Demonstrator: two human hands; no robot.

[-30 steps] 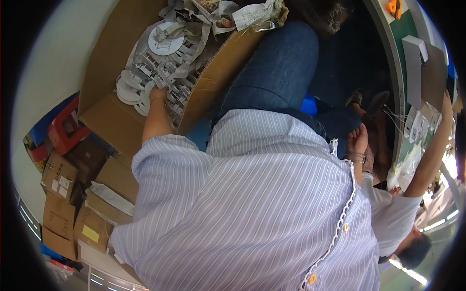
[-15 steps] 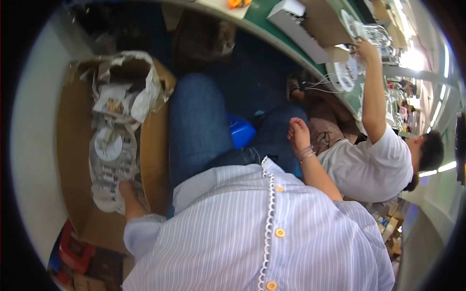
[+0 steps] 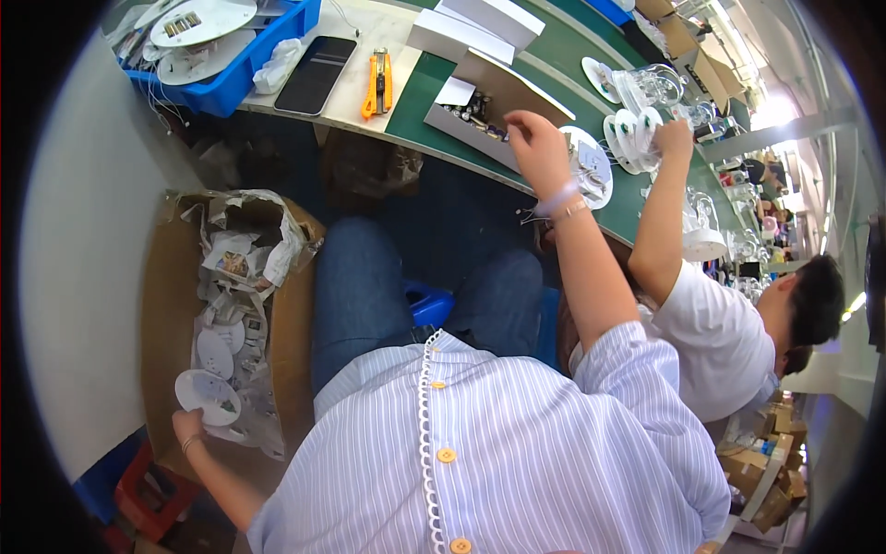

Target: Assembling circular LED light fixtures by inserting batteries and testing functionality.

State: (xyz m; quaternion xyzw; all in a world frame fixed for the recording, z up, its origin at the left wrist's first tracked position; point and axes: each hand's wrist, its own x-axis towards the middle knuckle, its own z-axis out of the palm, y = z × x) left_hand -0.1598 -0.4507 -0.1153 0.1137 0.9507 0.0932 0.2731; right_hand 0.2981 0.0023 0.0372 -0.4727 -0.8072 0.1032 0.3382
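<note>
Left hand: your left hand (image 3: pixel 188 427) has its fingers clamped on the rim of a flat white disc (image 3: pixel 208 395); held by one edge only, it could twist or slip.
Box: the disc is over the near end of the tall brown cardboard box (image 3: pixel 293 351), close to other white discs (image 3: pixel 215 355); knocking against them could scratch its face.
Right hand: your right hand (image 3: pixel 544 157) is at the worktop (image 3: pixel 420 115), fingers bent; you cannot tell here whether they meet or pinch anything.
Carton: just beside that hand, a long grey-white carton (image 3: pixel 489 148) holds small metal cylinders (image 3: pixel 475 109); a bump on its wall could tip it and set them rolling.
Wires: thin pale wires (image 3: pixel 528 217) hang over the edge near your right forearm, which could snag them.
Knife: an orange utility knife (image 3: pixel 377 85) lies loose; a careless sweep could catch it.
Co-worker: a neighbour's hand (image 3: pixel 674 138) is among upright white discs (image 3: pixel 630 138); reaching farther right could jostle it.
</note>
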